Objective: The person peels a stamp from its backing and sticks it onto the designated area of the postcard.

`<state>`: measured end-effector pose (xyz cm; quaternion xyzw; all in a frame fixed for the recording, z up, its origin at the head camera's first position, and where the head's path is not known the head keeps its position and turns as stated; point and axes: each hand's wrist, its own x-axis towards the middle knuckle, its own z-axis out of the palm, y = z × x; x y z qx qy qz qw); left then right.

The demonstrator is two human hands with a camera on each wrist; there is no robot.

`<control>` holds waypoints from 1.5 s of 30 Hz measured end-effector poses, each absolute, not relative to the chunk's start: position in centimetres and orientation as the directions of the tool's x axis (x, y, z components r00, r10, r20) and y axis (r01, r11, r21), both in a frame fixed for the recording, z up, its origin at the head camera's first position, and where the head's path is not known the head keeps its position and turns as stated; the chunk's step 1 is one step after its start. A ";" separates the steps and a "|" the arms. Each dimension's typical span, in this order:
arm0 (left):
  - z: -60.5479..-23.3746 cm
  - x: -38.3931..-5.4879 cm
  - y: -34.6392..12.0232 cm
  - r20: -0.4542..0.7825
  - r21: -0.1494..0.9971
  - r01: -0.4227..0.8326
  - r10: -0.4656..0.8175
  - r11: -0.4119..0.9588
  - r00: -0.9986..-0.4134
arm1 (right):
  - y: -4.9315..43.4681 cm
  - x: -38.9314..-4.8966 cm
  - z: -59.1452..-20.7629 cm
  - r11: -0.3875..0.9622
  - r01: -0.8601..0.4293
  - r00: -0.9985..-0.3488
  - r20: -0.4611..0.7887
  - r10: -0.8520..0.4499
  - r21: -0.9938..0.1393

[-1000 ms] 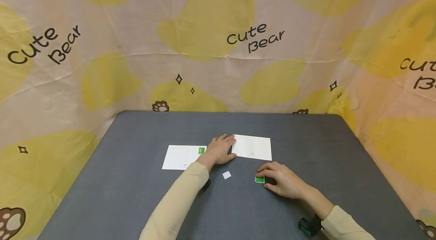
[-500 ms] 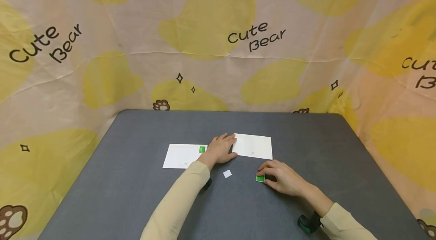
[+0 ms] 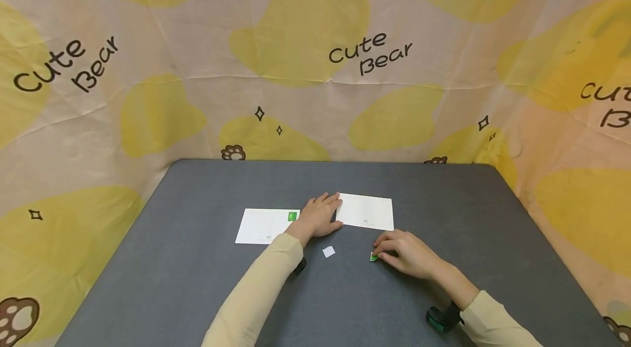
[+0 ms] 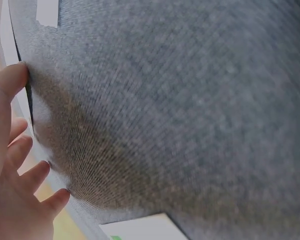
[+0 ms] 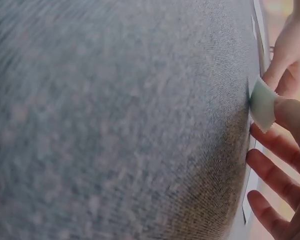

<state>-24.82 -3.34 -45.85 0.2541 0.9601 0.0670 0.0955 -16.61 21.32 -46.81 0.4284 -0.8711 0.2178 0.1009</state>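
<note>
Spread fingers of my left hand point(image 3: 317, 218) touch the left edge of a white envelope point(image 3: 365, 212) lying flat on the table. Between thumb and fingertips, my right hand point(image 3: 411, 254) pinches a small green stamp point(image 3: 373, 256), just in front of that envelope's right side. The right wrist view shows the stamp's point(image 5: 263, 106) pale, toothed-edged face, bent under the thumb. To the left lies a second white envelope point(image 3: 263, 225) with a green stamp point(image 3: 292, 217) in its upper right corner; the left forearm hides part of it.
A small white square point(image 3: 328, 252) lies on the grey table point(image 3: 207, 194) between the two hands. A printed yellow and cream cloth point(image 3: 296, 35) hangs behind the table. Dark bands sit at both wrists.
My right hand's thumb and fingers have closed together on the green stamp, which now shows less of its face and looks bent. The left hand stays by the right envelope.
</note>
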 end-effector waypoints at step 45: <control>-42.4 -19.5 -6.3 0.193 0.385 0.574 0.545 0.723 -0.816 | 18.2 -16.1 -45.2 0.608 -0.627 -0.772 0.491 -0.403 -0.487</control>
